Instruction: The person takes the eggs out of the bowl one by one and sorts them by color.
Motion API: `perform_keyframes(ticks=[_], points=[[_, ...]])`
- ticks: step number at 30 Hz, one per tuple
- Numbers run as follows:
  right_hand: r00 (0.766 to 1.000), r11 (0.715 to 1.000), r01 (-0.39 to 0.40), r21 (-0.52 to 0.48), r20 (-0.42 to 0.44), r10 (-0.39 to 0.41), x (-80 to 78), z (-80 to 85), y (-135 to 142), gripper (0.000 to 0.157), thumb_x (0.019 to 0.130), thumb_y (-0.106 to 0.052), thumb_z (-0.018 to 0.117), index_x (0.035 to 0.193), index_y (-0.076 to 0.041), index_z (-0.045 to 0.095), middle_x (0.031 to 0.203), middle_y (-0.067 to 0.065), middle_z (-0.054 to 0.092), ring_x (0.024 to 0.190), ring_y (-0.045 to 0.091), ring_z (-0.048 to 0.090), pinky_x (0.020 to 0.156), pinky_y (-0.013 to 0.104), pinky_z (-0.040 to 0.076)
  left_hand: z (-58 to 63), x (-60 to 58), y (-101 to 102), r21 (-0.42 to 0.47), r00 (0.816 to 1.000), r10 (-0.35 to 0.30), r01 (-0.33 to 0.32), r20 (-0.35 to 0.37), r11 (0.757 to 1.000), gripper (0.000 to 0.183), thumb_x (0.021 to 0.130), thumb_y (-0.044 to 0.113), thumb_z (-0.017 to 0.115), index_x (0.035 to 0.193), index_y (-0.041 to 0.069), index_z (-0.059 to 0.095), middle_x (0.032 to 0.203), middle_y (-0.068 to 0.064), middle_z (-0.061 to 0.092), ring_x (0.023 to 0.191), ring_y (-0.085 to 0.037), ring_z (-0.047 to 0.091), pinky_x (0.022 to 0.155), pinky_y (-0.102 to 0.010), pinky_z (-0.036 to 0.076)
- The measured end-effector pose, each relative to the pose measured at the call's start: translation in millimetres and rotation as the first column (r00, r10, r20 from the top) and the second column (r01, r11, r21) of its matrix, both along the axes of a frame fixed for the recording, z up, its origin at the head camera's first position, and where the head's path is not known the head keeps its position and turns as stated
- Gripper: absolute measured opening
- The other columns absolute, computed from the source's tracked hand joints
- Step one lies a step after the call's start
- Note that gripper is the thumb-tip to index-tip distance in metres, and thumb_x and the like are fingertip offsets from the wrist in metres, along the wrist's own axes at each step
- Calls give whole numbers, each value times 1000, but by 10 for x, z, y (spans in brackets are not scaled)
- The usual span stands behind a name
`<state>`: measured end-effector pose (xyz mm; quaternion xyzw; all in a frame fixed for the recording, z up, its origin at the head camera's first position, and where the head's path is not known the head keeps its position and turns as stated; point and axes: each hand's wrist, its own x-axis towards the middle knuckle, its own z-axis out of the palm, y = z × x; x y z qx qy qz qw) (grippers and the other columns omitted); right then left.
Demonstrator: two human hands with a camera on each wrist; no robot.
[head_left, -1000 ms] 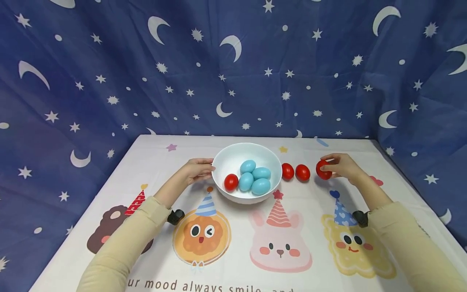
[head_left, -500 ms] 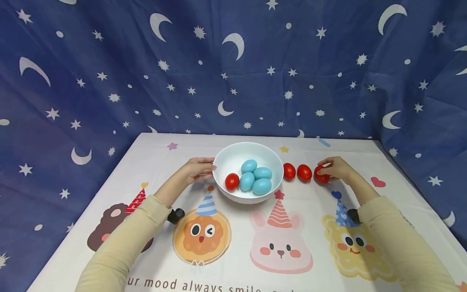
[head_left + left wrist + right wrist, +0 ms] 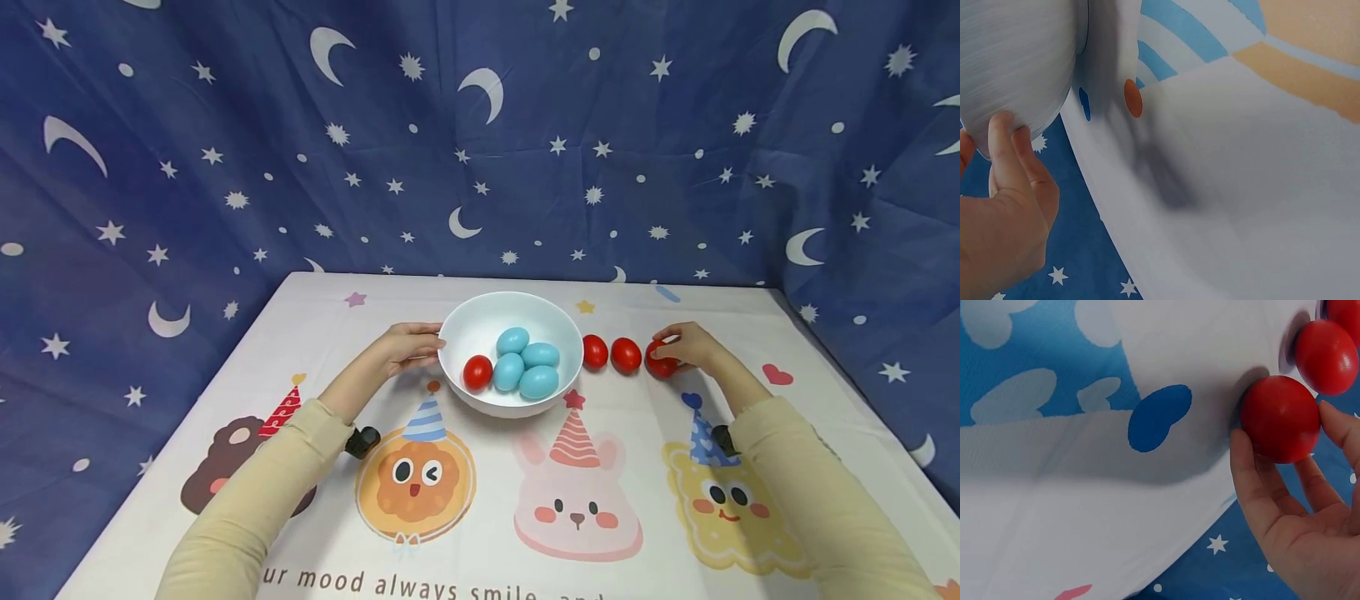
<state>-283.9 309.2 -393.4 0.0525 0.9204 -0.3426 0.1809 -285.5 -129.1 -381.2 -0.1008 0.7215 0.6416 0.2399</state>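
Note:
A white bowl (image 3: 465, 398) stands on the table, with several light-blue eggs (image 3: 538, 382) and one red egg (image 3: 477, 373) inside. My left hand (image 3: 411, 347) pinches the bowl's left rim; in the left wrist view its fingers (image 3: 1007, 156) lie against the outer wall. To the right of the bowl, two red eggs (image 3: 626, 356) sit side by side. At the right end of that row, my right hand (image 3: 693, 346) holds a third red egg (image 3: 1280, 419) between thumb and fingertips, low over the tablecloth.
A white tablecloth (image 3: 487, 492) printed with cartoon figures and lettering covers the table. Behind it and at both sides hangs a dark-blue curtain (image 3: 390, 125) with moons and stars. Black wrist cameras (image 3: 363, 442) sit at both cuffs.
My right hand has brought its red egg left and down, to the end of the row beside the other two. The left hand stays at the bowl's rim.

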Motion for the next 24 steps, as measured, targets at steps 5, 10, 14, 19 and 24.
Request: perform_keyframes(ticks=[5,10,14,19,24], points=[[1000,1000,-1,12,6,1,-6,-7,3,50,89,-15,58,129,12,43,121,34,46,97,34,57,80,39,62,12,7,11,2,1000,9,-9,1,1000,53,88,2,62,138,7,47,120,-11,60,70,-3,64,72,-18,60],[1000,1000,-1,17,9,1,-11,-9,-4,51,89,-16,59,129,12,43,122,34,47,99,35,56,82,41,61,1,11,2,3,1000,9,-9,-2,1000,53,88,2,62,139,5,46,111,-8,62,69,-3,64,73,-19,60],[1000,1000,-5,18,23,4,-28,1,-21,51,90,-16,59,130,11,42,122,33,45,101,36,55,84,40,60,-10,6,-16,-4,1000,11,-11,7,1000,53,88,2,63,138,6,47,107,-6,62,70,-4,65,78,-21,59],[1000,1000,-9,11,16,9,-38,27,-30,51,90,-15,58,131,11,41,123,34,44,103,38,55,83,40,60,-4,-1,-21,2,1000,11,-11,-7,1000,53,88,2,62,138,5,46,111,-8,62,70,-4,64,77,-21,60],[1000,1000,-7,9,18,6,-36,43,-31,51,91,-16,57,132,11,40,124,34,44,105,38,54,84,41,60,0,-9,-14,8,1000,12,-12,-8,1000,53,87,2,63,137,5,48,105,-7,62,71,-5,65,80,-23,59]])
